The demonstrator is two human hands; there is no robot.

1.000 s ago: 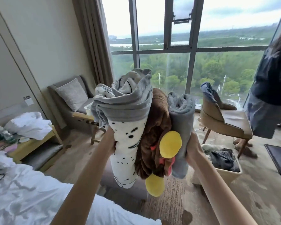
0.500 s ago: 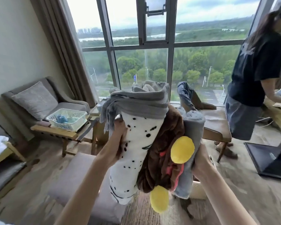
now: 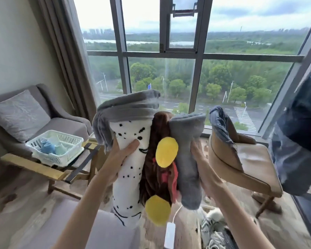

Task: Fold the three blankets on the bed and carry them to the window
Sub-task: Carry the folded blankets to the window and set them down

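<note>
Three folded blankets stand upright, pressed together between my hands, in front of the window. On the left is a white blanket with black spots and a grey edge. A brown blanket with yellow round pads sits in the middle. The right one is a plain grey blanket. My left hand presses the spotted blanket from the left. My right hand presses the grey blanket from the right, its fingers hidden behind the cloth.
A grey armchair with a cushion stands at the left. Beside it a wooden side table carries a white basket. A tan chair stands right, a person at the far right. A grey ottoman and a white charger lie below.
The view has come closer to the window and the bed has left the frame. The blanket bundle stays squeezed between both hands. The person at the right has slid toward the frame edge.
</note>
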